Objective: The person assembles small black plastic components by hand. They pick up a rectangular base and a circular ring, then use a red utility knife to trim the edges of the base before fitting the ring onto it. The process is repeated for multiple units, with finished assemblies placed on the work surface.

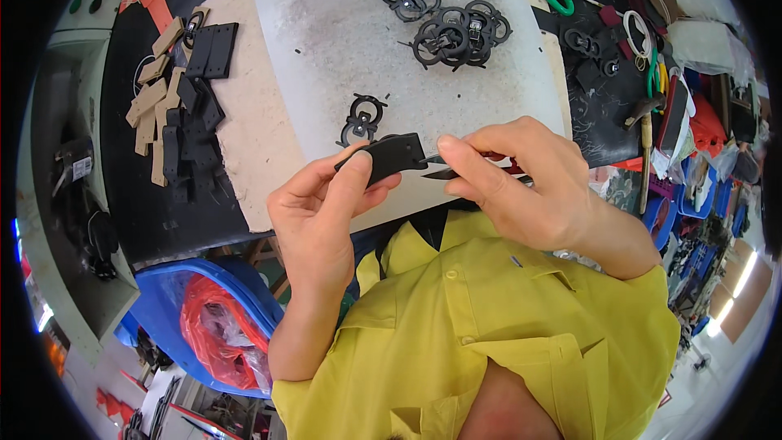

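Note:
My left hand (330, 200) is closed around a small black rectangular piece (393, 156), thumb on top and fingers beneath; small holes show near its right end. In my right hand (529, 183) is a pair of small scissors (440, 173) with dark pointed blades and red on the handles. The blades are parted, and the upper tip lies at the right end of the black piece; whether it touches cannot be made out. Just beyond my left hand, a black ring-shaped part (361, 120) with a metal fitting rests on the white sheet (326, 41).
Several black ring-shaped parts (460, 33) are heaped at the far middle. To the left lie stacked black plates (213, 50) and tan strips (147, 103). A blue bin (163, 301) with red plastic stands below the table's left edge. A hammer (646, 114) lies at the right.

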The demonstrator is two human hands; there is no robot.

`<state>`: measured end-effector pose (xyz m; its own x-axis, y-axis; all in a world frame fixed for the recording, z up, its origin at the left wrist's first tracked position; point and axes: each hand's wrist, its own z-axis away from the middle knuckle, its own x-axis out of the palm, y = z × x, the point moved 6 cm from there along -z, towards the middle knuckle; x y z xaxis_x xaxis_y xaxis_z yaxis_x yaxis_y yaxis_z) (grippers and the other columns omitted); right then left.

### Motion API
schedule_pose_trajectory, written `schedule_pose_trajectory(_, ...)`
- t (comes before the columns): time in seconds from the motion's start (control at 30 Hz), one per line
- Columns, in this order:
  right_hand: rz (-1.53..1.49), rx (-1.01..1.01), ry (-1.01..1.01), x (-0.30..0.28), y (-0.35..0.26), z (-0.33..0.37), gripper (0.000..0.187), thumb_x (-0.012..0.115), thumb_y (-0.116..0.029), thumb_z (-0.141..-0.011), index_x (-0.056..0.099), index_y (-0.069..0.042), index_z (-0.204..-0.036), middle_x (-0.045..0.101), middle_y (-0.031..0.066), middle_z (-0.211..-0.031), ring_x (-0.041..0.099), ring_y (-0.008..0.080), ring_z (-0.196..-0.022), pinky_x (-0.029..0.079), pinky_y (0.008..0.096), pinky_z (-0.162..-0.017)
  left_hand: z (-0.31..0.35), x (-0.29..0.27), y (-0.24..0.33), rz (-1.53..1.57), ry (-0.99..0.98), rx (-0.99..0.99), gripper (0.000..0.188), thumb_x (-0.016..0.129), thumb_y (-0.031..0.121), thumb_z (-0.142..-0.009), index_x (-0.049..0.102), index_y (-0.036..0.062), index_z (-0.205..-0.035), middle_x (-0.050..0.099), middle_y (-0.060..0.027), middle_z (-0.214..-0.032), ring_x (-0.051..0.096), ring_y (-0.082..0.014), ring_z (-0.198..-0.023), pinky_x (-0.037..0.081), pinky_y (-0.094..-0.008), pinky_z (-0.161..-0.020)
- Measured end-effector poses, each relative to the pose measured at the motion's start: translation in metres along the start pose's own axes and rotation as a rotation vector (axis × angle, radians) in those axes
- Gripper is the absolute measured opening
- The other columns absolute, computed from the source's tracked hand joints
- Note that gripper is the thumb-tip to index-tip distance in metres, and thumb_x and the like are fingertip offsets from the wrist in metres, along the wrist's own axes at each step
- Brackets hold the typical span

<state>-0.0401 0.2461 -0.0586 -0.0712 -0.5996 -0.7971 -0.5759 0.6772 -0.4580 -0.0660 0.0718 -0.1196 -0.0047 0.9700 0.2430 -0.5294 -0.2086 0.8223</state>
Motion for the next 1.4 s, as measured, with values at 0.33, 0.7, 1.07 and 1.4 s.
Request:
schedule_pose_trajectory(0.33, 0.138, -0.152, 0.085, 0.0, -0.002, 0.003, 0.031, 0.071, -0.008, -0.064, 0.064, 0.002, -0.092, 0.057, 0.0054, -0.074, 0.051, 0.015, -0.054, 0.041, 0.0245, -0.042, 0.005, 0.007, 0.003, 0.005, -0.03, -0.015, 0.019, 0.058, 0.002, -0.086, 0.061, -0.0109, -0.099, 0.065, -0.0178, -0.09, 0.067, -0.0245, -0.077, 0.057, -0.0272, -0.069)
schedule_pose_trajectory(0.7, -0.692, 0.762, -0.29, 0.018, 0.039, 0.009, 0.01, 0.065, -0.011, -0.079, 0.063, -0.002, -0.082, 0.056, 0.0084, -0.069, 0.052, 0.0165, -0.051, 0.038, 0.0238, -0.04, 0.029, 0.019, 0.015, -0.465, -0.01, 0.549, 0.021, 0.057, -0.001, -0.086, 0.058, -0.0131, -0.103, 0.064, -0.0185, -0.092, 0.067, -0.0249, -0.08, 0.054, -0.028, -0.072)
schedule_pose_trajectory(1.07, 0.023, -0.067, 0.202, 0.004, -0.004, -0.006, 0.026, 0.071, -0.011, -0.069, 0.064, 0.0, -0.091, 0.057, 0.0074, -0.076, 0.054, 0.0179, -0.056, 0.043, 0.0262, -0.046, 0.001, 0.018, -0.012, 0.346, -0.152, -0.067, 0.035, 0.048, 0.016, -0.095, 0.05, -0.0065, -0.122, 0.061, -0.0155, -0.108, 0.063, -0.0233, -0.097, 0.054, -0.0281, -0.081)
schedule_pose_trajectory(1.4, -0.038, -0.058, 0.214, 0.009, -0.004, -0.006, 0.022, 0.069, -0.004, -0.063, 0.064, 0.001, -0.084, 0.058, 0.0074, -0.074, 0.053, 0.0164, -0.051, 0.042, 0.0255, -0.041, 0.01, 0.033, -0.007, 0.247, -0.137, -0.013, 0.037, 0.044, 0.016, -0.097, 0.045, -0.008, -0.124, 0.06, -0.0169, -0.11, 0.063, -0.0227, -0.094, 0.052, -0.0319, -0.084)
